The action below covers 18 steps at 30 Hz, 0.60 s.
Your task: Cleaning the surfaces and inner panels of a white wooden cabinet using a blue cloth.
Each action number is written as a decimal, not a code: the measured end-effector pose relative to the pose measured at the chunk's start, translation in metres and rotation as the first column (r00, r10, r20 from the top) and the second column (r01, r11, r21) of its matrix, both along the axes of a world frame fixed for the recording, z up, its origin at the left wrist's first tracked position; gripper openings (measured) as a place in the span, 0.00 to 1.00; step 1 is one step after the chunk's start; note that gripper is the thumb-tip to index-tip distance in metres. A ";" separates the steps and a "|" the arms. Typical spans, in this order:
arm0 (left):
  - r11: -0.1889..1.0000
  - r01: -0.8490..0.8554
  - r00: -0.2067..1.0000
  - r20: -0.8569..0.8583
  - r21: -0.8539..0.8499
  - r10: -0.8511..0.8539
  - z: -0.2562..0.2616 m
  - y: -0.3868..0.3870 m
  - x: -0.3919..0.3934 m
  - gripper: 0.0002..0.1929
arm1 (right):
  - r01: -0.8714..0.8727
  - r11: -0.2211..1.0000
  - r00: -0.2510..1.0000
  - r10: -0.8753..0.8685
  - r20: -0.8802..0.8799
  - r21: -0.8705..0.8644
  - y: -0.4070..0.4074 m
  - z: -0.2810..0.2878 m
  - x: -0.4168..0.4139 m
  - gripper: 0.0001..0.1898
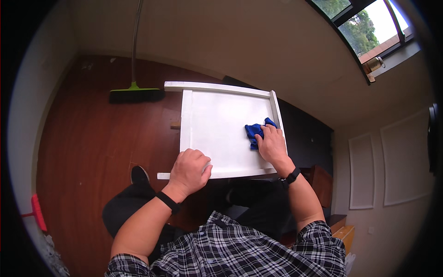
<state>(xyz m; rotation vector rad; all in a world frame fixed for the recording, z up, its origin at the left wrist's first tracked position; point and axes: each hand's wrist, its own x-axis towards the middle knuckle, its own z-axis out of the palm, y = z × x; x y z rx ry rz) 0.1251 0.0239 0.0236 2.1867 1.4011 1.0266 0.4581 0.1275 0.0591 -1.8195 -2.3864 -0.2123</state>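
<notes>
A white-painted panel with raised rails (221,131), like a small piece of furniture, lies before me with its flat face up. Two of its rails stick out to the left past the panel. My right hand (273,143) presses a crumpled blue cloth (254,133) onto the right part of the face, beside the right rail. At the near left corner, my left hand (190,169) grips the frame, its fingers curled over the edge. What supports the panel is hidden beneath it.
A broom with a green and black head (136,95) stands against the far wall. A red brush head (38,213) is at the far left. Behind the panel's right side is a dark surface (304,138). A bottle (373,65) stands on the windowsill. My shoe (139,173) is left of the panel.
</notes>
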 end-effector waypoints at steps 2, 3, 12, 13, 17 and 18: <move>1.000 0.001 1.000 0.009 -0.002 -0.001 -0.001 0.000 0.000 0.07 | 0.016 0.999 0.999 -0.017 -0.027 -0.038 -0.033 0.012 -0.002 0.19; 1.000 0.003 1.000 0.010 0.004 -0.003 -0.001 -0.001 -0.002 0.07 | 0.051 0.994 0.998 -0.055 -0.039 -0.102 -0.048 0.021 -0.007 0.17; 1.000 0.013 1.000 0.011 0.027 -0.013 -0.007 0.000 -0.003 0.07 | -0.024 1.000 0.996 0.023 -0.081 -0.006 -0.085 0.057 0.007 0.14; 1.000 0.019 1.000 0.008 0.015 -0.019 -0.007 0.000 -0.003 0.07 | -0.025 1.000 0.998 0.025 -0.058 0.009 -0.086 0.060 0.007 0.14; 0.999 0.035 0.999 0.015 0.008 -0.035 -0.008 0.001 -0.002 0.07 | 0.034 0.998 0.998 -0.031 0.061 -0.052 -0.089 0.042 0.024 0.12; 0.999 0.036 0.999 0.015 0.009 -0.036 -0.008 0.000 -0.003 0.07 | 0.024 1.000 0.998 -0.023 0.051 -0.008 -0.085 0.044 0.024 0.12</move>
